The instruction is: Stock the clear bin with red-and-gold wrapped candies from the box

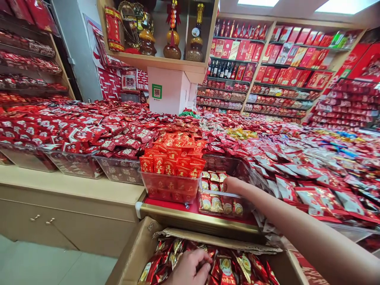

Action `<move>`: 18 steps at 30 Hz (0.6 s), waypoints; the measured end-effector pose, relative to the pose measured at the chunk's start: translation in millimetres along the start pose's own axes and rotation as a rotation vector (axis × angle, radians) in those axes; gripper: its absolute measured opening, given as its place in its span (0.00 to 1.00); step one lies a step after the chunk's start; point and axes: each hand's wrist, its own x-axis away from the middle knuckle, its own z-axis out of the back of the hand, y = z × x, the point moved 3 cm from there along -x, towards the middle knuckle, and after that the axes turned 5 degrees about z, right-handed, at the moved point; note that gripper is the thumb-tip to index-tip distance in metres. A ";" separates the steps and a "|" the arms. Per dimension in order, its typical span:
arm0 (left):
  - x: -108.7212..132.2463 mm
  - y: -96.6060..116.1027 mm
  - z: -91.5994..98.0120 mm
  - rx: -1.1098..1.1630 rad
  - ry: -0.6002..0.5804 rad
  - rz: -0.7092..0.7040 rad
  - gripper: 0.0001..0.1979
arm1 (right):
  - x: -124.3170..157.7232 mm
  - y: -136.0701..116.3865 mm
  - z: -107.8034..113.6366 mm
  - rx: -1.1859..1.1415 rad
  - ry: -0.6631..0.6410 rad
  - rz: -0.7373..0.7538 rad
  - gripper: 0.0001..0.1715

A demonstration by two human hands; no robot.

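Note:
My right hand (233, 185) reaches forward into a clear plastic bin (214, 193) on the counter's corner. The bin holds several red-and-gold candy packets (213, 176). That hand bends down into the bin, so its fingers are hidden. My left hand (190, 268) is down in an open cardboard box (139, 250) at the bottom of the view. Its fingers are curled over the same kind of red-and-gold candy packets (228, 270), which fill the box.
A clear bin of orange-red packets (172, 158) stands just left of my right hand. Heaps of red candy (97, 130) in clear bins cover the long counter. Shelves of red boxes (282, 59) line the back wall. A white block with a QR code (166, 91) rises mid-counter.

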 end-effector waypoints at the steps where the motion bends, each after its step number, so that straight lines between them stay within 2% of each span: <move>1: -0.2 -0.6 -0.2 -0.001 -0.002 0.010 0.10 | -0.3 -0.6 -0.2 0.022 -0.031 0.000 0.04; 8: -0.7 -1.4 -2.5 -0.039 -0.030 0.032 0.11 | -2.5 -1.6 -0.2 0.065 -0.079 0.023 0.06; 12: 0.4 -5.6 -3.1 -0.068 -0.061 0.050 0.11 | -0.6 -4.4 -1.7 0.036 -0.060 0.060 0.06; 15: -1.0 -16.5 -7.1 -0.103 -0.127 -0.011 0.12 | -2.6 -3.4 -3.2 -0.002 -0.016 0.064 0.05; 18: -6.3 -31.9 -19.3 -0.083 -0.232 -0.101 0.06 | -3.8 0.2 6.0 -0.042 0.132 0.049 0.03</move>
